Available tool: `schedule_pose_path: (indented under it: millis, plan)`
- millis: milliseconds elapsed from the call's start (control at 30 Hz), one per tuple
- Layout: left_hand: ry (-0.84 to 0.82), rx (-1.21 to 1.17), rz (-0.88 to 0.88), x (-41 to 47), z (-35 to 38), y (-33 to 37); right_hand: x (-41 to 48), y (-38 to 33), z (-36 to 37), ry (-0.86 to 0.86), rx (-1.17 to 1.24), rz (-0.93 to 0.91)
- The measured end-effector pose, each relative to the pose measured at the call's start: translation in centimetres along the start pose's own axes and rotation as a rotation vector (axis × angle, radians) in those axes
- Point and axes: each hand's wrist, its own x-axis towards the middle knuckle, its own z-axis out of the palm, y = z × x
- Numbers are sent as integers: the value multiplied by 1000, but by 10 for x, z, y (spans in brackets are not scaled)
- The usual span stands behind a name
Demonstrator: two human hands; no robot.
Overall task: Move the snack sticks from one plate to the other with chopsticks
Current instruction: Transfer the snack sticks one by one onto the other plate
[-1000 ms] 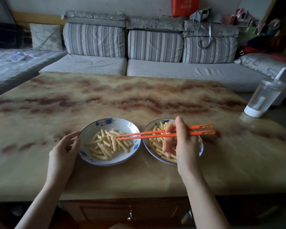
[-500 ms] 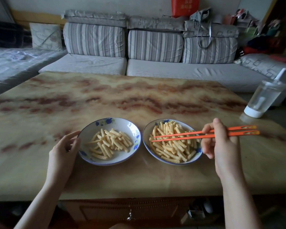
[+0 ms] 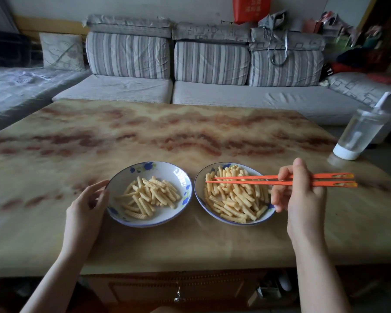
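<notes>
Two white plates with blue flowers stand side by side near the table's front edge. The left plate (image 3: 167, 171) holds a small heap of ridged yellow snack sticks (image 3: 150, 198). The right plate (image 3: 200, 188) holds a bigger heap of snack sticks (image 3: 237, 201). My right hand (image 3: 303, 195), at the right plate's right rim, grips a pair of orange chopsticks (image 3: 246, 180). Their tips hover over the left part of the right heap with no stick between them. My left hand (image 3: 86, 206) rests against the left plate's left rim, fingers loosely curved.
A clear plastic cup (image 3: 360, 134) with a lid and a white base stands at the table's right edge. The marble-patterned tabletop (image 3: 145, 132) stretches behind the plates. A grey striped sofa (image 3: 212, 86) runs along the far side.
My right hand drew the chopsticks rightward, from over the left plate back to over the right plate. The left hand stayed at the left plate's rim.
</notes>
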Motion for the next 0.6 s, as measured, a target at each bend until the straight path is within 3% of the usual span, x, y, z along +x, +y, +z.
schedule_pose_path:
  millis: [133,233,500,600]
  plan:
    - [-2,-3,1,0,0,0,-6,-5,12,41,143,48]
    - [0,-5,2,0,0,0,-14,-3,27,-21,211,109]
    - [4,-8,6,1,0,-2,-38,14,63,-272,128,129]
    - [-1,-17,6,0,0,1,-37,15,63,-293,91,114]
